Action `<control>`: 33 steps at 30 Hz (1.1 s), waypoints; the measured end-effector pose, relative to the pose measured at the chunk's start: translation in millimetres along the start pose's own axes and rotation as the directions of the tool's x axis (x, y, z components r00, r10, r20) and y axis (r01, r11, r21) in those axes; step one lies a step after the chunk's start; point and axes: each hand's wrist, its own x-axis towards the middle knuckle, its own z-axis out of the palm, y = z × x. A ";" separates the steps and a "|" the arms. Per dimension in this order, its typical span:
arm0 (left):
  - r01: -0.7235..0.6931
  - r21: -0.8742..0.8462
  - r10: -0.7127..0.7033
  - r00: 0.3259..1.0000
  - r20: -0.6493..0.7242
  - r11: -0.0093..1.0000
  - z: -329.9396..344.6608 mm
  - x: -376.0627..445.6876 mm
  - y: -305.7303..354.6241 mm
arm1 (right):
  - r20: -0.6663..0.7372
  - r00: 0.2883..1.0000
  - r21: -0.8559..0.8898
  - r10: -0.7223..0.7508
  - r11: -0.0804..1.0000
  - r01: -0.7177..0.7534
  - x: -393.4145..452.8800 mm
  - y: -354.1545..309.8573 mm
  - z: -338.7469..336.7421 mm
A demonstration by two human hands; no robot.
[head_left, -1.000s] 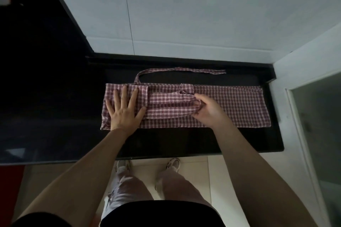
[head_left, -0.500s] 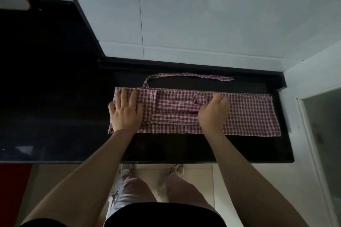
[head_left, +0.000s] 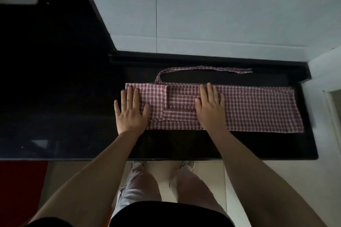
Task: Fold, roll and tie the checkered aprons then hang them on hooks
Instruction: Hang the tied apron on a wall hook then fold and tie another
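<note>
A red-and-white checkered apron (head_left: 258, 108) lies folded into a long flat strip on the black countertop (head_left: 258, 145). One apron strap (head_left: 204, 69) loops out behind the strip toward the wall. My left hand (head_left: 130, 110) lies flat with straight fingers on the strip's left end. My right hand (head_left: 210, 107) presses flat on the middle of the strip, covering the folded straps and pocket edge there.
A pale tiled wall (head_left: 203, 14) rises right behind the counter. A white side wall (head_left: 324, 72) closes off the counter's right end. The counter's front edge runs just above my legs and shoes. A red patch (head_left: 20, 186) shows on the floor at the lower left.
My right hand uncurled from the bunched straps and now lies flat on the apron's middle. My left hand stayed flat on the left end. The strip looks smoother.
</note>
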 end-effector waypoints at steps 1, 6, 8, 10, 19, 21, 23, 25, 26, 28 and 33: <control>0.019 -0.002 -0.019 1.000 0.002 1.000 -0.9 0.0 2.6 | -0.010 1.000 -0.017 0.020 1.000 -0.020 -0.3 -2.4 -1.3; -0.203 0.020 0.204 0.971 -0.127 0.979 -8.1 5.0 32.3 | -0.113 0.989 -0.060 -0.097 0.994 0.091 -11.0 -28.2 -5.7; -0.375 0.075 0.379 0.924 -0.045 0.924 -3.7 7.0 42.2 | -0.072 0.990 -0.044 -0.125 0.992 0.122 -12.7 -34.9 -1.2; -0.383 0.108 0.379 0.924 0.059 0.917 1.6 10.1 42.7 | -0.017 0.991 -0.040 -0.134 0.990 0.133 -13.6 -29.4 3.9; -0.205 0.005 0.205 0.978 -0.030 0.979 -9.8 6.2 114.9 | -0.156 0.955 0.212 0.253 0.953 -0.218 -13.1 60.4 -35.1; -0.363 -0.022 0.362 0.931 -0.046 0.932 -3.0 -5.9 148.3 | -0.129 0.888 0.293 0.442 0.872 -0.391 -14.1 98.1 -44.8; -0.486 -0.007 0.486 0.874 -0.005 0.874 6.5 -16.9 176.2 | -0.058 0.819 0.312 0.571 0.790 -0.528 -16.9 140.2 -52.2; -0.525 0.029 0.522 0.850 0.061 0.851 18.8 -26.3 201.0 | 0.023 0.775 0.297 0.631 0.736 -0.608 -21.1 184.4 -57.8; -0.533 0.060 0.526 0.845 0.098 0.844 24.3 -28.0 207.9 | 0.069 0.760 0.296 0.646 0.714 -0.634 -21.2 201.0 -58.8; -0.536 0.117 0.517 0.841 0.158 0.836 35.2 -30.2 223.2 | 0.157 0.733 0.305 0.662 0.673 -0.673 -21.1 231.8 -59.0; -0.459 0.154 0.412 0.873 0.262 0.875 49.8 -27.5 241.3 | 0.267 0.711 0.293 0.651 0.648 -0.703 -14.2 256.4 -56.2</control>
